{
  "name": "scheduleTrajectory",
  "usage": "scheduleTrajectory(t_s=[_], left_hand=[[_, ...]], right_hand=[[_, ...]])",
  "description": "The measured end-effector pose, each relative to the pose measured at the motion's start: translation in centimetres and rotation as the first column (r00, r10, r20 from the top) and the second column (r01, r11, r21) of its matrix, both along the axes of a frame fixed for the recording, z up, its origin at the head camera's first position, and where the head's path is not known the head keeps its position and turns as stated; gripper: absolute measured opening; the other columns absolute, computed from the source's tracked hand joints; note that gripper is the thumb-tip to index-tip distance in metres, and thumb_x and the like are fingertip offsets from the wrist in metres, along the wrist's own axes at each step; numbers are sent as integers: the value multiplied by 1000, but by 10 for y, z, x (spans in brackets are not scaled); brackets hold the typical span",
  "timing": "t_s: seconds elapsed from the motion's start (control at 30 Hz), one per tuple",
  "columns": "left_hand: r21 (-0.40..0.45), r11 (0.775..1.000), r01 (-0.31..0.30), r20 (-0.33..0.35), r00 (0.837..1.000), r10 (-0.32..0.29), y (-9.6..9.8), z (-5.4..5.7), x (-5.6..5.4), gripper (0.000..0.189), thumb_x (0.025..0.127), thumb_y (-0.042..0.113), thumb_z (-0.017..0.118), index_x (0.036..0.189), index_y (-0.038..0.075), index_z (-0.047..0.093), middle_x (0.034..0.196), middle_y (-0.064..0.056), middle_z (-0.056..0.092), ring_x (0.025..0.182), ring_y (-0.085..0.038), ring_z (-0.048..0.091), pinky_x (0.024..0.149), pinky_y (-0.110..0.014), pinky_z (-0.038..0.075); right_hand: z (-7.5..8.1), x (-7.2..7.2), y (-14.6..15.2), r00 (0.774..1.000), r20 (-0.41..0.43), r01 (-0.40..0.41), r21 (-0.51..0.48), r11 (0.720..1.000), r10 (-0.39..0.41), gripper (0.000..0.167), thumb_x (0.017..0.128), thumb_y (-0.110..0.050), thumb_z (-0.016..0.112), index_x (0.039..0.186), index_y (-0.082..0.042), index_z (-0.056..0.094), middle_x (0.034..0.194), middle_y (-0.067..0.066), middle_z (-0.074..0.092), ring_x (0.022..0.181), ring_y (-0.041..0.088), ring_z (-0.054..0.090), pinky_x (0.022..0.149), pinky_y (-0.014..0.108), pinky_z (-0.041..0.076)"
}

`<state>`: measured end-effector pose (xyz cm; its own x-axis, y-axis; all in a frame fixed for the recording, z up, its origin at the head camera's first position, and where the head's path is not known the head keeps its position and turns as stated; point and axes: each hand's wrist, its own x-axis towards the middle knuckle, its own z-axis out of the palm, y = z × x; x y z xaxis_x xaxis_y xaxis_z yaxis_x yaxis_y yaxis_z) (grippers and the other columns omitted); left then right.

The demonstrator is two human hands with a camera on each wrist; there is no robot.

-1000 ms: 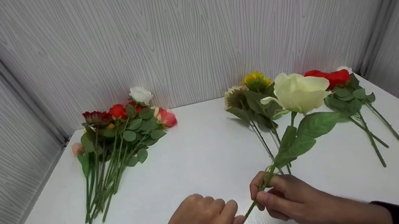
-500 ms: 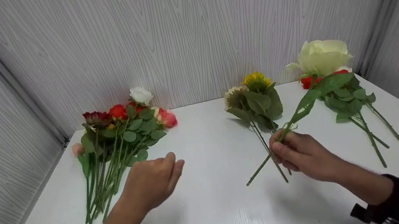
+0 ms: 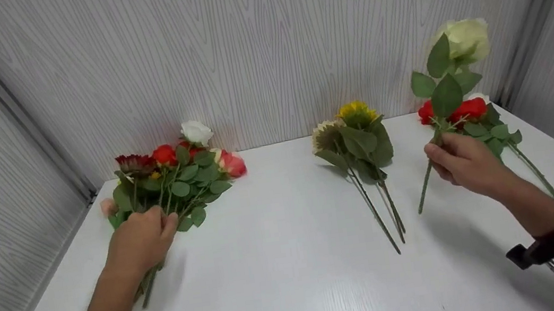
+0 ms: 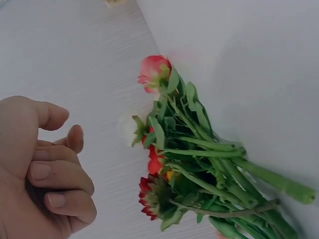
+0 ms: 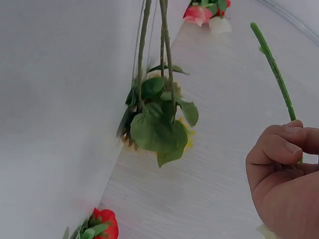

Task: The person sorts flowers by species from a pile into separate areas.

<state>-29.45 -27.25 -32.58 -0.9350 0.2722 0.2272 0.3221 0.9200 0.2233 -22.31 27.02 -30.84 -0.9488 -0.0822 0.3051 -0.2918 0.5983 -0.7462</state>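
My right hand [image 3: 468, 162] pinches the green stem of a cream-white rose [image 3: 465, 42] between thumb and fingers. The rose is raised above the right-hand bunch, bloom up, and its stem end [image 5: 271, 62] points away from the hand in the right wrist view. My left hand [image 3: 138, 243] is over the stems of the left bunch of mixed flowers [image 3: 193, 172]. From the left wrist, that hand [image 4: 50, 169] appears apart from the bunch, with fingers loosely curled and nothing between thumb and forefinger. Part of the left bunch's stems is hidden behind it.
A yellow sunflower [image 3: 357, 113] and a beige flower [image 3: 327, 135] lie together right of the middle on the white table [image 3: 277, 241]. Red flowers [image 3: 469, 109] lie at the back right, partly behind the raised rose. Grey wood-patterned panels [image 3: 252, 46] enclose the back and sides.
My right hand has carried the cream rose up and right, from the middle to above the right-hand bunch. The left hand has moved away from its stem, left and forward to the left bunch.
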Motion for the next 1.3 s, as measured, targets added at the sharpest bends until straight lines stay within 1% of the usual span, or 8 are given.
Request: scheduleTrajectory(t_s=[0.1, 0.2, 0.33, 0.7, 0.87, 0.97, 1.07, 1.3], left_hand=[[-68, 997, -22, 177, 984, 34, -11, -5, -5, 38, 101, 32, 50, 77, 4, 55, 67, -10, 53, 61, -23, 54, 52, -39, 43], [-123, 992, -31, 334, 940, 71, -19, -9, -6, 36, 99, 34, 55, 80, 4, 56, 72, -10, 54, 67, -24, 55, 57, -40, 44], [-152, 988, -24, 423, 902, 87, -27, -14, -7, 33, 95, 34, 63, 82, 4, 54, 74, -7, 51, 69, -23, 52, 60, -38, 44], [-135, 991, 16, 442, 896, 46, -37, -25, -17, 27, 91, 26, 65, 84, 2, 57, 75, -9, 55, 68, -23, 56, 61, -38, 46], [-125, 991, -40, 393, 916, 86, -40, -22, -19, 42, 94, 32, 64, 103, -9, 58, 82, -17, 61, 73, -29, 61, 61, -43, 49], [-131, 986, -102, 369, 918, 144, -42, -20, -19, 57, 98, 33, 59, 121, -18, 48, 90, -25, 64, 77, -36, 65, 63, -48, 51], [-135, 981, -142, 386, 904, 184, -44, -20, -19, 52, 101, 30, 54, 120, -19, 49, 89, -25, 64, 78, -36, 65, 64, -49, 52], [-134, 987, -90, 440, 887, 141, -47, -22, -19, 28, 99, 12, 48, 108, -13, 58, 85, -19, 61, 72, -28, 58, 61, -42, 49]], right_hand=[[0, -5, 15, 995, 61, 74, 12, 997, -74, 33, 105, -31, 51, 98, 1, 53, 68, 2, 49, 56, 11, 45, 49, 26, 43], [0, -9, 31, 984, 93, 146, 35, 989, -149, 39, 103, -38, 53, 102, 1, 54, 70, 2, 51, 57, 11, 47, 49, 26, 45], [1, -12, 55, 960, 94, 248, 152, 957, -264, 49, 101, -48, 52, 100, 1, 56, 67, 3, 53, 53, 13, 49, 48, 29, 45], [-11, -13, 113, 890, 81, 383, 398, 834, -448, 44, 101, -35, 49, 92, 7, 56, 57, 4, 63, 50, 18, 57, 50, 33, 41], [-17, -11, 125, 874, 76, 405, 431, 806, -480, 40, 99, -28, 50, 78, 5, 61, 52, 2, 60, 48, 18, 56, 48, 34, 41], [-21, -12, 131, 888, 104, 349, 482, 804, -448, 43, 97, -24, 52, 64, 1, 61, 46, 1, 56, 46, 17, 55, 47, 33, 41], [-25, -13, 135, 903, 172, 251, 534, 807, -394, 44, 96, -22, 56, 58, 0, 62, 45, 0, 55, 45, 16, 56, 48, 32, 41], [-28, -15, 138, 896, 333, 70, 550, 832, -295, 32, 91, -17, 62, 68, 5, 68, 48, -1, 56, 49, 14, 58, 51, 30, 46]])
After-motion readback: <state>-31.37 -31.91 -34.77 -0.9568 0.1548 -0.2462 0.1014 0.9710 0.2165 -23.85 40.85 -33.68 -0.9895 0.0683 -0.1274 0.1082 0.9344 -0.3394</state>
